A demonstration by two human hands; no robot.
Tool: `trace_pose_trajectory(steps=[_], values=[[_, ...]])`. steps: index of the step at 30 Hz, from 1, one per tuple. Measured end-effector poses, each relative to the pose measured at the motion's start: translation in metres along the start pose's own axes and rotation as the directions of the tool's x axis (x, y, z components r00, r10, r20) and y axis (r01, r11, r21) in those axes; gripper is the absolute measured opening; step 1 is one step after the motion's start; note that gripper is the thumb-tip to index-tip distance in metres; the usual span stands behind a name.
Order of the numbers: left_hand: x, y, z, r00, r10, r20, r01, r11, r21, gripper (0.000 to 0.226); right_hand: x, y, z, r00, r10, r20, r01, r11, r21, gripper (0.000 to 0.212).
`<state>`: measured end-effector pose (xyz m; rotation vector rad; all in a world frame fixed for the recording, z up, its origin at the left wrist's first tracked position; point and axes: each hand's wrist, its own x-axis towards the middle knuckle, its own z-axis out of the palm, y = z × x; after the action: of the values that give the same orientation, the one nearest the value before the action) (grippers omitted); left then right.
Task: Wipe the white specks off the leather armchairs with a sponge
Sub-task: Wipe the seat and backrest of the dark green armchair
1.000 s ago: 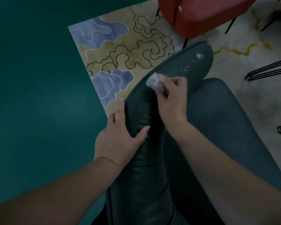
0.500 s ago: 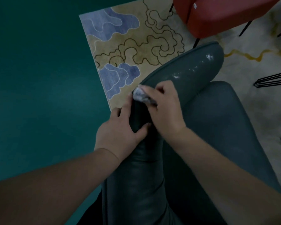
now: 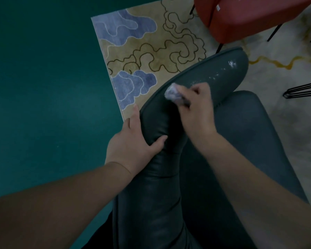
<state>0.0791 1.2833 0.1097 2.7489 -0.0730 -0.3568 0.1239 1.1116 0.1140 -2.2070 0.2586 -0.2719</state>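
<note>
A dark green leather armchair (image 3: pixel 250 150) fills the lower right, its padded arm (image 3: pixel 156 186) running up the middle to a rounded tip. White specks (image 3: pixel 231 64) dot the arm's far end. My right hand (image 3: pixel 197 112) is closed on a small pale sponge (image 3: pixel 173 93) pressed to the arm's top, just short of the specks. My left hand (image 3: pixel 133 142) grips the arm's outer side, thumb on top, fingers spread over the edge.
A patterned beige and blue rug (image 3: pixel 144 56) lies beyond the arm on a teal floor (image 3: pixel 43 105). A red chair (image 3: pixel 244 17) with thin black legs stands at the top right. Black wire legs (image 3: pixel 303 89) show at the right edge.
My right hand slid the sponge back toward me along the arm, then forward again toward the specks. The left hand kept its grip on the arm.
</note>
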Motion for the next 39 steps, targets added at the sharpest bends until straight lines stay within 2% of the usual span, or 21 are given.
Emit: trace_pose_trajectory(steps=[1,2,3,4,5,6,8,10,15,17,20,25,29,35,39], values=[[0.001,0.000,0.000,1.000,-0.002,0.009,0.002,1.000,-0.013,0.105,-0.014,-0.005,0.005,0.997,-0.055,0.047,0.055,0.999,0.005,0.021],[0.002,0.000,-0.001,1.000,-0.010,0.022,0.011,0.999,-0.035,0.106,-0.032,-0.013,0.010,0.976,-0.177,0.128,0.180,0.984,-0.007,0.020],[0.002,0.000,-0.001,0.999,-0.019,0.034,0.021,0.998,-0.059,0.107,-0.046,-0.019,0.012,0.932,-0.291,0.216,0.297,0.955,0.004,0.024],[0.003,0.000,-0.001,0.999,-0.022,0.036,0.025,0.997,-0.070,0.107,-0.048,-0.019,0.010,0.899,-0.337,0.279,0.349,0.937,0.007,0.028],[0.003,0.000,0.000,0.999,-0.019,0.029,0.020,0.998,-0.060,0.106,-0.037,-0.016,0.006,0.899,-0.320,0.300,0.339,0.941,-0.011,0.029],[0.002,0.001,0.000,1.000,-0.010,0.019,0.011,0.999,-0.037,0.105,-0.024,-0.008,0.005,0.926,-0.275,0.259,0.300,0.952,-0.063,0.028],[0.002,0.002,-0.001,1.000,0.015,0.002,-0.015,1.000,-0.002,0.103,0.001,0.002,-0.001,0.984,-0.161,0.079,0.171,0.976,-0.132,0.026],[0.002,0.002,-0.003,0.999,0.032,0.006,-0.032,0.999,0.001,0.100,0.011,0.008,-0.002,0.998,-0.033,-0.047,0.029,0.996,-0.081,0.031],[0.002,0.002,-0.006,0.998,0.062,0.017,-0.062,0.998,0.007,0.091,-0.015,0.019,0.002,0.988,0.001,-0.156,0.006,0.999,0.041,0.040],[0.003,0.001,-0.006,0.998,0.063,0.009,-0.063,0.998,-0.017,0.088,-0.016,0.030,-0.003,0.963,0.132,-0.236,-0.105,0.986,0.126,0.039],[0.004,0.003,-0.005,0.999,0.043,0.020,-0.043,0.999,-0.014,0.089,-0.008,0.039,-0.010,0.921,0.306,-0.243,-0.244,0.936,0.255,0.033],[0.011,0.007,-0.013,0.998,0.050,0.030,-0.052,0.995,0.085,0.087,0.003,0.042,-0.015,0.880,0.382,-0.281,-0.282,0.898,0.337,0.032],[0.043,0.027,-0.014,0.998,0.057,0.032,-0.059,0.995,0.078,0.081,0.005,0.045,-0.018,0.874,0.382,-0.301,-0.279,0.900,0.334,0.033],[0.098,0.064,-0.004,0.983,0.173,0.064,-0.182,0.963,0.196,0.085,0.018,0.055,-0.027,0.857,0.398,-0.328,-0.277,0.892,0.358,0.032],[0.109,0.061,-0.002,0.972,0.234,0.033,-0.236,0.965,0.113,0.084,0.040,0.069,-0.039,0.848,0.389,-0.360,-0.288,0.908,0.303,0.029]])
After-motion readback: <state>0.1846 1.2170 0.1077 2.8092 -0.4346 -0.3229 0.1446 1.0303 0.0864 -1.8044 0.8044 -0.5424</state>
